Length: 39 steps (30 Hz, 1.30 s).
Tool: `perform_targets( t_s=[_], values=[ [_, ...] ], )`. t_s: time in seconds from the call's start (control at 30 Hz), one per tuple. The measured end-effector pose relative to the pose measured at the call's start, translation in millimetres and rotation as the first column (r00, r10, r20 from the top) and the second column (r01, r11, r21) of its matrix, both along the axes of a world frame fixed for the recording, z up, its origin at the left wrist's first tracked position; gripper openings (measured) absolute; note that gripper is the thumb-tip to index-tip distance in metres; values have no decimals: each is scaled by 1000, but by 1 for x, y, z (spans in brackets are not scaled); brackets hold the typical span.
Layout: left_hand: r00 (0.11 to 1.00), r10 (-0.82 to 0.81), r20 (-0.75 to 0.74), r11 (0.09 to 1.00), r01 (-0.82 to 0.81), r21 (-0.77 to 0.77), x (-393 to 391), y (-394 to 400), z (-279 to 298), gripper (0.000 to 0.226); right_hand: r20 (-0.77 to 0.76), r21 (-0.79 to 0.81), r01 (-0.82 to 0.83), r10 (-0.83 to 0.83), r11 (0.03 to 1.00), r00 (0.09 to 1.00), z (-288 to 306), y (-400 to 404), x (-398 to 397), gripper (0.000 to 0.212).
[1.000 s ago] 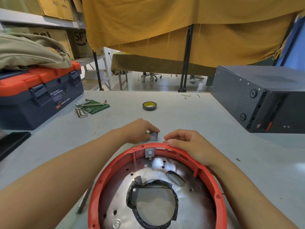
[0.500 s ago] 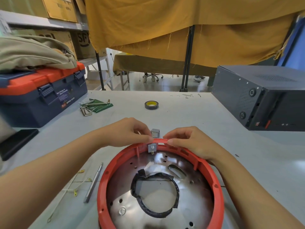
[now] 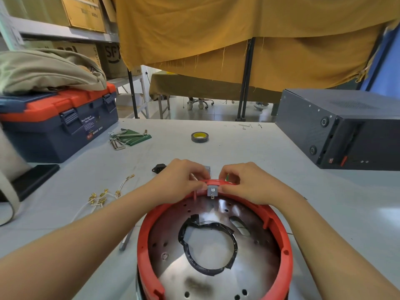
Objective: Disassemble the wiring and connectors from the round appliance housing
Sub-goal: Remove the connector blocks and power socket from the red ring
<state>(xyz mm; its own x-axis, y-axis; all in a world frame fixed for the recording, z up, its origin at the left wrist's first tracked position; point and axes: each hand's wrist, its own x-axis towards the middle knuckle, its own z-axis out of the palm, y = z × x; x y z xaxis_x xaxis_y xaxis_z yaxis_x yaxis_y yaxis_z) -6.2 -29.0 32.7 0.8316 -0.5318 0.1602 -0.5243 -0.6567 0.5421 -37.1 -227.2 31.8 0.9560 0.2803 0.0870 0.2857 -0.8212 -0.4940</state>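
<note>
The round housing (image 3: 216, 245) fills the lower middle of the frame, its red rim toward me and its shiny metal floor showing a large hole edged in black tape. Both my hands meet at the far edge of that rim, just above centre. My left hand (image 3: 179, 180) curls over the rim from the left, fingers closed onto the rim beside the small grey connector (image 3: 212, 190) seated on the inner wall. My right hand (image 3: 244, 182) does the same from the right, thumb and fingers pinched at the connector's other side (how firmly either hand grips the connector itself, I cannot tell).

Left of my left forearm, a bundle of white wires with brass terminals (image 3: 101, 197) lies loose on the grey surface (image 3: 249, 148). Just beyond my left hand sits a small black socket part (image 3: 159, 168). Farther up the frame, near the centre, is a roll of dark tape (image 3: 200, 137), and to its left a set of hex keys on a green holder (image 3: 127, 136). A blue and orange toolbox (image 3: 58, 124) stands at the left, a dark grey box (image 3: 339, 131) at the right.
</note>
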Motion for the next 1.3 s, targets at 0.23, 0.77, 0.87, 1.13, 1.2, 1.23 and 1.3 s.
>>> perform_targets(
  t_s=[0.23,0.77,0.87,1.13,1.2,1.23,1.3],
  values=[
    [999,35,-2,999,-35,-25,-3,-9,-4,14,69,16,30,-31,999,997,3,6,3,19],
    [989,50,140,996,-39,-79,-3,-9,-17,13,146,94,71,-84,993,986,-14,4,-1,25],
    [986,42,162,997,-31,-69,-3,-9,-17,13,140,89,61,-73,994,987,-13,5,-1,28],
    [973,15,231,1000,-10,-23,-3,-10,-18,13,123,56,42,-49,998,991,-12,5,0,29],
    [967,0,255,1000,0,-3,-4,-11,-17,12,127,33,33,-37,999,991,-12,6,1,29],
    [964,-9,267,1000,7,10,-4,-11,-17,12,129,19,27,-29,999,991,-12,6,1,29],
    [960,-25,278,999,15,37,-4,-12,-17,12,130,-10,17,-16,1000,991,-11,7,1,30]
  ],
)
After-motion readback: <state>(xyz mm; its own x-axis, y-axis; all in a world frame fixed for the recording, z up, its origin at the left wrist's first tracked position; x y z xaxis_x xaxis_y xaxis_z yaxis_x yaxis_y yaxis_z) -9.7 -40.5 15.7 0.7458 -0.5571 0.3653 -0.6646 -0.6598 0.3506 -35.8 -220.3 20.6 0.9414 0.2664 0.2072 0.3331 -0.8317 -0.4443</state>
